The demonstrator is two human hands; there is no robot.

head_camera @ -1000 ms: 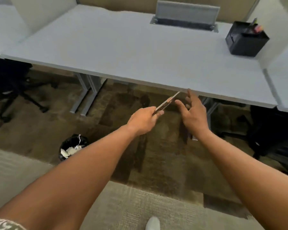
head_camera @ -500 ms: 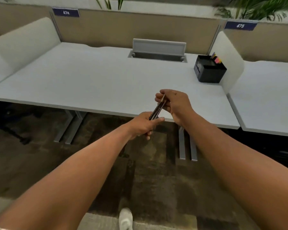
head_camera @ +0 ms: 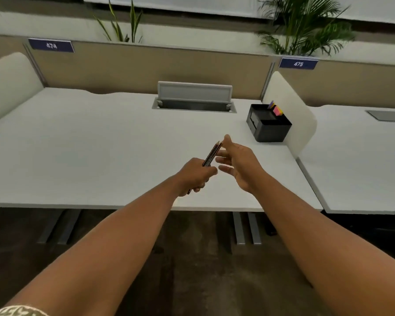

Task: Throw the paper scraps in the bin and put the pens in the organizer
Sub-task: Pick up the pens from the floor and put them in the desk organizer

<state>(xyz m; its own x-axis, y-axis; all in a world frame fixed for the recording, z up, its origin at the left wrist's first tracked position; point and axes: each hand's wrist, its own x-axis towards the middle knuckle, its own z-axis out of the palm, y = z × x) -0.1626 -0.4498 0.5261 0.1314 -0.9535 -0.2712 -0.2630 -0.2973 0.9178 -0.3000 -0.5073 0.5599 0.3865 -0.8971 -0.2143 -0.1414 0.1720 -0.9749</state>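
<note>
A small bundle of pens [head_camera: 212, 154] sits above the middle of the white surface [head_camera: 96, 142], its lower end wrapped in the clenched fingers of the left hand [head_camera: 195, 176] and its upper end slanting up and to the right. The right hand [head_camera: 238, 164] is just beside the pens' upper end with its fingers spread and loose, gripping nothing. The black organizer [head_camera: 268, 126] stands well apart at the surface's far right corner, against a white divider [head_camera: 292, 115], with coloured items poking out of it.
</note>
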